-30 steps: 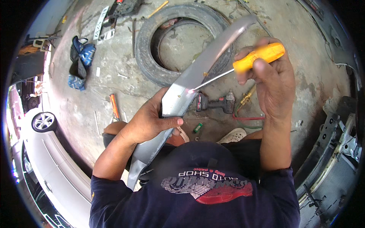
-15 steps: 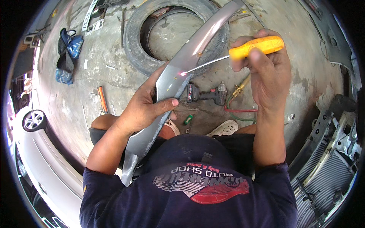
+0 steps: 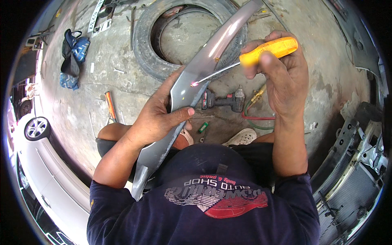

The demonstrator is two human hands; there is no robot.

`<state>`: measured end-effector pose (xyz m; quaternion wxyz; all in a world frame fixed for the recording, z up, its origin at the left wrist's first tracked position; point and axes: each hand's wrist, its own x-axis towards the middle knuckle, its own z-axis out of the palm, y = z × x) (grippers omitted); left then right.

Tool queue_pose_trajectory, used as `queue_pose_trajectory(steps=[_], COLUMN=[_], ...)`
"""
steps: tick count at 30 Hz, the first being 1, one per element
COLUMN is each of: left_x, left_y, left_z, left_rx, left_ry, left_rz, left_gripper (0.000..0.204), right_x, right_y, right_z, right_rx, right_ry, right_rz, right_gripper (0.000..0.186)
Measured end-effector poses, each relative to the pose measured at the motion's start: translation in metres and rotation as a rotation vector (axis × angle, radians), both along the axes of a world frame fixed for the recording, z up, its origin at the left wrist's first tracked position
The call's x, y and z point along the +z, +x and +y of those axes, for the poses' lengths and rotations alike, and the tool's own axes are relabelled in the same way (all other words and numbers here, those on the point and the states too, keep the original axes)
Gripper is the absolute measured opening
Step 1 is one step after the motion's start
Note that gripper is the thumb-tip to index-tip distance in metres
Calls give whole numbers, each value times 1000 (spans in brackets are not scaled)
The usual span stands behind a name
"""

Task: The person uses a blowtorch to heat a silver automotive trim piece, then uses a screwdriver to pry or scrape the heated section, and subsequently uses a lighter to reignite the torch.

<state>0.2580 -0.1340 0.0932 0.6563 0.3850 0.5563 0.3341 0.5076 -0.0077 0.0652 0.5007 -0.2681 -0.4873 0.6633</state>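
Note:
A long, curved silver-grey car trim panel (image 3: pixel 190 87) slants across my lap and away to the upper right. My left hand (image 3: pixel 157 118) is closed around its middle, thumb on the near edge and fingers behind. In my right hand (image 3: pixel 286 79) is a screwdriver (image 3: pixel 273 49) with a yellow handle, its thin metal shaft pointing down to the left. The tip meets the panel's face just beyond my left hand, where a small pinkish-bright glow shows. Small yellowish marks dot the panel along its length.
Beyond the panel lies a worn tyre (image 3: pixel 147 53). A cordless impact driver (image 3: pixel 232 101), a green lighter (image 3: pixel 203 127), red and green hoses with a brass torch fitting (image 3: pixel 257 97) and an orange-handled tool (image 3: pixel 110 105) are on the concrete. A white car (image 3: pixel 53 175) stands left, a radiator (image 3: pixel 351 200) right.
The screwdriver has moved a little left and toward me, its glowing tip shifting along the panel's face. The panel and my left hand have shifted slightly right.

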Motion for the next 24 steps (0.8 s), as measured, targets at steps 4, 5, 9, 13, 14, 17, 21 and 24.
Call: queue_pose_trajectory(steps=[4,5,9,13,14,17,21,24], left_x=[-2,-2,-1,1,1,2,1,1], left_y=[2,2,2,4,4,3,4,4], left_z=[-2,-1,-1,-1,-1,-1,-1,-2], left_rx=[13,-5,-13,-2,-12,-25,-16,-12], left_ry=[-5,9,34,18,18,21,46,51], left_rz=[7,19,23,10,29,61,62,60], left_gripper=[88,88,88,88,88,88,89,89], right_x=[1,1,4,4,4,5,6,7], right_y=[-1,-1,-2,-1,-1,-2,-3,-5], right_z=[-1,-1,-4,-5,-6,-6,-7,-8], right_rx=[-12,-16,-38,-51,-54,-55,-51,-62], right_ry=[-2,-3,-14,21,26,37,38,55], right_rz=[-9,-9,-68,-86,-93,-86,-83,-106], right_gripper=[30,30,36,35,35,36,36,36])
